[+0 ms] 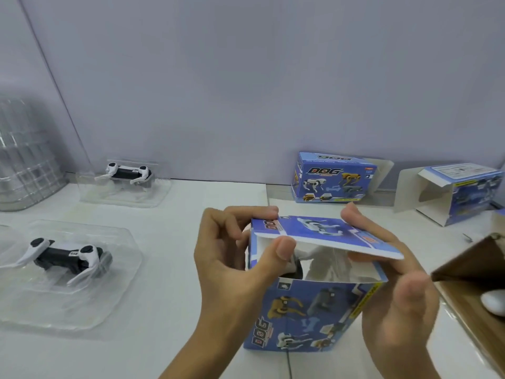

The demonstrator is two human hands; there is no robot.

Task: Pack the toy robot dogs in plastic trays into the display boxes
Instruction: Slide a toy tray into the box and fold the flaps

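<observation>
Two hands work the blue display box standing at six o'clock: my left hand pinches its top flap, my right hand grips the flap's far side. Trayed toy dogs lie at nine and ten o'clock, other boxes at one.

Both forearms come in from the bottom edge, bare, angled up toward the middle. Left hand: fingers curled, thumb pressed under the near edge of the box flap, index and middle fingertips hooked over the flap's far left corner, so the flap is pinched between thumb and fingers. Right hand: palm turned inward, thumb nearest the camera and blurred, fingers reaching along the right side with fingertips at the flap's far right corner and others under the flap's right end.
</observation>
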